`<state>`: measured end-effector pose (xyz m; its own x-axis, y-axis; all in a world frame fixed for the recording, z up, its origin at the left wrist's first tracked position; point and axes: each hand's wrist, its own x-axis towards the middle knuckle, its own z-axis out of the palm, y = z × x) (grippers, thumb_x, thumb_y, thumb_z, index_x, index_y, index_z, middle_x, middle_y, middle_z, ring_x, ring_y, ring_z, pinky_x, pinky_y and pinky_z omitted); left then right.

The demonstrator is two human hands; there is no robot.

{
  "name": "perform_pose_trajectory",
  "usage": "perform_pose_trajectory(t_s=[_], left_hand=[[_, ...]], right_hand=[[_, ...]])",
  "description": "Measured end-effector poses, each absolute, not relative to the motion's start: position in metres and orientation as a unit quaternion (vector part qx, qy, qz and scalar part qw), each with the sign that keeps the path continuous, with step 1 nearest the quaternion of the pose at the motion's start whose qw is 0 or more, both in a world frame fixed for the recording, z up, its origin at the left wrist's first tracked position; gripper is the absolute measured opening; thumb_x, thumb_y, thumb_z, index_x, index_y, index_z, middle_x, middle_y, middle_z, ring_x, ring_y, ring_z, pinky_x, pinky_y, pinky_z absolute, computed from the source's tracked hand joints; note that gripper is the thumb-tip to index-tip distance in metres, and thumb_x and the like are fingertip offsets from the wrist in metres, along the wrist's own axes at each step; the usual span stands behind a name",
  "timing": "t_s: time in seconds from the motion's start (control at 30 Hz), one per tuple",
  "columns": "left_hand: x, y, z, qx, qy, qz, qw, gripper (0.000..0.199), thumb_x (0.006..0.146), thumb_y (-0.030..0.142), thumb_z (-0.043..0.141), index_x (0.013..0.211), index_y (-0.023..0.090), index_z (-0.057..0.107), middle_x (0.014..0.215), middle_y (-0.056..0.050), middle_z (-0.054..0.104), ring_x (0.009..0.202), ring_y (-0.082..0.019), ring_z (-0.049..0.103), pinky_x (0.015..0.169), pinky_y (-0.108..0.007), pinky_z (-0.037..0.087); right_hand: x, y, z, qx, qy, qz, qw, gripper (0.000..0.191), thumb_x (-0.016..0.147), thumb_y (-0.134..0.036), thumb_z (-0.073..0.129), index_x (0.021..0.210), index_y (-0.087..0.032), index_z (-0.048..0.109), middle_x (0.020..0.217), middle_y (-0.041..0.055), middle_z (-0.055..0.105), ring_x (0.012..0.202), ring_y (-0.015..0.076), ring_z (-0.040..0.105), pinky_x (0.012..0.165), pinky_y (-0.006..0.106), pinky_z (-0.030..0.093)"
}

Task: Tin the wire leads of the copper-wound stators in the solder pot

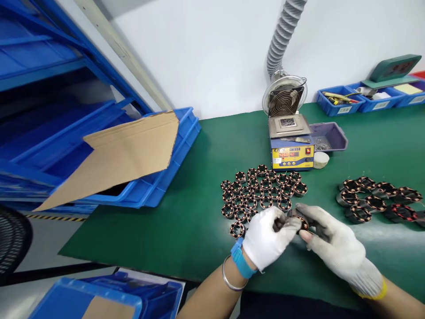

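A motor stator [300, 220], a black ring with copper windings, is held between both hands just above the green bench. My left hand [268, 237], in a white glove with a blue wrist strap, pinches its near left side. On its right side close the thumb and fingers of my right hand [337, 243]; this glove is greyed, and the thumb tip is bare. The fingers cover part of the ring. Behind and left of my hands stands a group of similar stators [257, 193] in rough rows. Another cluster of stators [375, 203] lies to the right.
A yellow-and-blue solder pot [292, 155] with a lit display stands behind the stators, below a grey extraction hose [286, 35]. Next to it are a purple tray [340, 138] and a small white round container [321, 160]. Blue crates [159, 190] with cardboard [133, 153] flank the green bench [159, 241].
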<state>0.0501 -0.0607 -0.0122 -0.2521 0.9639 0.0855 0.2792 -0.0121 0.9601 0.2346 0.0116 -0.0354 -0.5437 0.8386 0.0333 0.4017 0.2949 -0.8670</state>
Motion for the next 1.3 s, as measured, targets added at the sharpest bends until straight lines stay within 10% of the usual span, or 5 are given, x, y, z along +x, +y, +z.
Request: perform_pose_trajectory(t_s=[0.3,0.6,0.83,1.1,1.3], left_hand=[[0.042,-0.074,-0.013,0.366,0.558,0.702,0.248,0.039,0.098,0.046,0.049,0.067,0.022,0.045,0.054,0.004,0.045,0.044,-0.011,0.042,0.042,-0.023,0.034],[0.058,-0.069,-0.010,0.500,0.594,0.461,0.430,0.037,0.092,0.035,0.061,0.060,0.020,0.049,0.053,0.002,0.051,0.048,-0.011,0.045,0.047,-0.023,0.035],[0.036,-0.072,-0.004,0.291,0.570,0.699,0.317,0.043,0.091,0.055,0.059,0.066,0.021,0.052,0.051,0.003,0.052,0.041,-0.010,0.043,0.038,-0.021,0.033],[0.053,-0.067,0.000,0.403,0.585,0.480,0.514,0.031,0.084,0.039,0.071,0.066,0.018,0.057,0.056,0.001,0.056,0.051,-0.011,0.049,0.049,-0.023,0.038],[0.043,-0.077,0.006,0.311,0.575,0.631,0.418,0.044,0.088,0.056,0.066,0.068,0.019,0.053,0.050,0.003,0.053,0.042,-0.009,0.042,0.042,-0.021,0.036]], right_hand=[[0.229,0.010,-0.019,-0.449,-0.703,0.490,0.254,0.054,0.082,-0.041,0.066,0.132,-0.020,0.068,0.125,0.0112,0.070,0.098,0.0242,0.073,0.084,0.036,0.064],[0.227,0.008,-0.020,-0.434,-0.702,0.495,0.273,0.053,0.079,-0.040,0.067,0.127,-0.018,0.070,0.121,0.0118,0.071,0.095,0.0235,0.074,0.083,0.034,0.064],[0.232,0.008,-0.024,-0.430,-0.734,0.453,0.266,0.048,0.084,-0.039,0.066,0.130,-0.023,0.068,0.123,0.0085,0.070,0.099,0.0220,0.073,0.080,0.031,0.064],[0.232,0.006,-0.021,-0.424,-0.747,0.429,0.281,0.047,0.083,-0.036,0.065,0.128,-0.020,0.069,0.124,0.0102,0.070,0.101,0.0231,0.073,0.085,0.031,0.063],[0.232,0.032,0.004,-0.440,-0.760,0.392,0.273,0.045,0.085,-0.038,0.064,0.126,-0.021,0.070,0.121,0.0092,0.072,0.099,0.0246,0.073,0.085,0.036,0.064]])
